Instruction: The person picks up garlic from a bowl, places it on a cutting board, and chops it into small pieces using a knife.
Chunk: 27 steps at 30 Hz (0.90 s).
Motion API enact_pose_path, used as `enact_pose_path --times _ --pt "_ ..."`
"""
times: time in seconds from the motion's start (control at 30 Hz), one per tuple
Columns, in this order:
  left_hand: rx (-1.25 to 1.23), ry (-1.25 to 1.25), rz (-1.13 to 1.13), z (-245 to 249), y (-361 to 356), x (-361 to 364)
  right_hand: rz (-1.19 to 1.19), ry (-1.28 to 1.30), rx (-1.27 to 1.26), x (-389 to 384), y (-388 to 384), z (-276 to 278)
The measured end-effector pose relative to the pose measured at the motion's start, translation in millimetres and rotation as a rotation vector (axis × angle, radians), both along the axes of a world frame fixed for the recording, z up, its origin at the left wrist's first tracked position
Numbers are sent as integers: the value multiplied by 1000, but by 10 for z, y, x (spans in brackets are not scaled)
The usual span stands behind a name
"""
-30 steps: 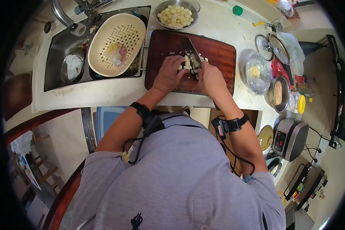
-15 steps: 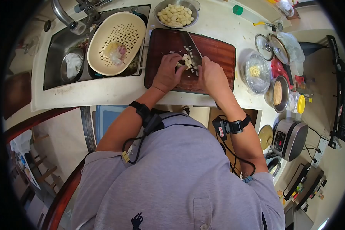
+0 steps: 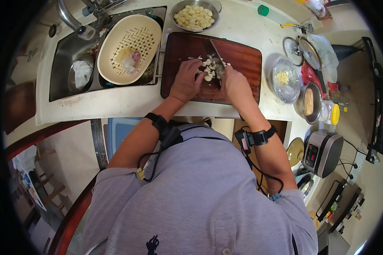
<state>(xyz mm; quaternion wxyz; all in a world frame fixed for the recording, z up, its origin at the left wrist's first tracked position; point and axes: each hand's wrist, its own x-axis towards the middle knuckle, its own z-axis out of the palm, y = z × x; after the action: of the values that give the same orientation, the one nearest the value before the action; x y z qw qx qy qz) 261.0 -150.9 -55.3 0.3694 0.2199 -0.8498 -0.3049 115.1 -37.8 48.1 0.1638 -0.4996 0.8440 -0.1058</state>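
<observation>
A dark red-brown cutting board (image 3: 242,57) lies on the counter. My right hand (image 3: 235,83) is closed round the handle of a knife (image 3: 217,52), whose blade points up and away over the board. Pale chopped pieces, which look like garlic (image 3: 208,77), lie beside the blade, some small and scattered. My left hand (image 3: 186,80) rests on the board's left part, fingers bent and curled beside the pieces; whether its fingertips grip any piece is hidden.
A metal bowl of pale cloves (image 3: 194,17) stands behind the board. To the left, a cream colander (image 3: 106,63) sits over the sink (image 3: 57,85). On the right are a plastic-lined bowl (image 3: 288,94), a metal bowl (image 3: 317,104) and a yellow-lidded jar (image 3: 335,114).
The knife blade has shifted and tilted slightly, and is now blurred near the pieces. More pale pieces show between my hands, spread a little wider. My left hand has barely moved.
</observation>
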Motion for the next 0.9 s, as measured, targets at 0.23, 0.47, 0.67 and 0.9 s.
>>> enact_pose_path --times 0.23,0.47,0.67,0.9 --pt "-112 -136 -42 28 -26 -40 2 -18 -116 -110 73 -113" --pt "-139 -122 6 74 59 -108 -31 -27 -70 -199 178 -85" --pt "-55 1 18 44 4 -109 -52 -15 -27 -75 207 -52" --pt "-50 39 36 14 -10 -123 44 -3 -22 -17 74 111"
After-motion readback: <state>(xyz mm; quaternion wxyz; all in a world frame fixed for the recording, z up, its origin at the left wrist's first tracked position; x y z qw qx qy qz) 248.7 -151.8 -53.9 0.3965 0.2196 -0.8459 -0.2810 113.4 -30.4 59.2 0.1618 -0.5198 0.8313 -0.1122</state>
